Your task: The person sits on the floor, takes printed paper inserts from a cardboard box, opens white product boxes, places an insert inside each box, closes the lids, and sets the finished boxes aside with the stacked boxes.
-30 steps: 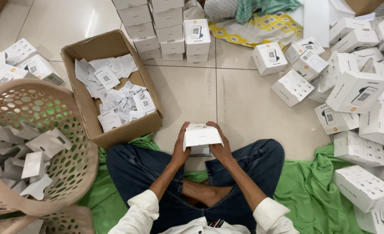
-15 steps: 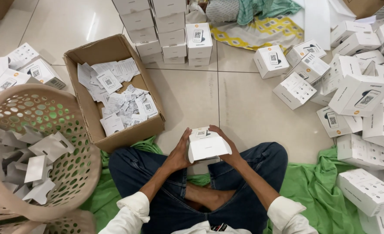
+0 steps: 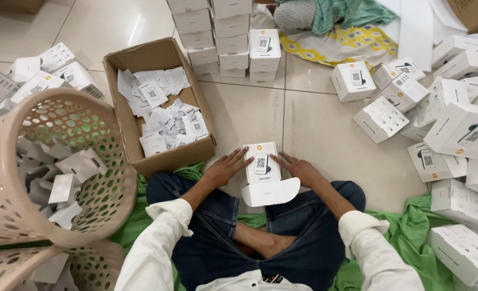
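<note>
Head view: the small white cardboard box with a printed phone picture on its top now sits on the tiled floor just in front of the crossed legs, with its front flap folded open toward the person. A second ago it was lifted in both hands over the lap, flap being worked; half a second ago it was tilted, still held. So it has gone from carried to set down.

Left hand: fingers spread flat, fingertips touching the box's left edge. No closed grip; open hand resting against the side. Right hand: same on the right edge, fingers extended, palm down, nothing clasped.

My read: the in-hand handling of this unit is over and the hands are only steadying or squaring it on the floor. Flap is not closed.

Surroundings:
- Brown open cardboard carton to the left of the box, filled with loose white printed paper slips.
- Beige perforated plastic basket further left, lying tilted, holding folded white card inserts.
- Neat stack of matching white boxes ahead.
- Loose heap of the same white boxes to the right.
- Green cloth under the legs.
</note>
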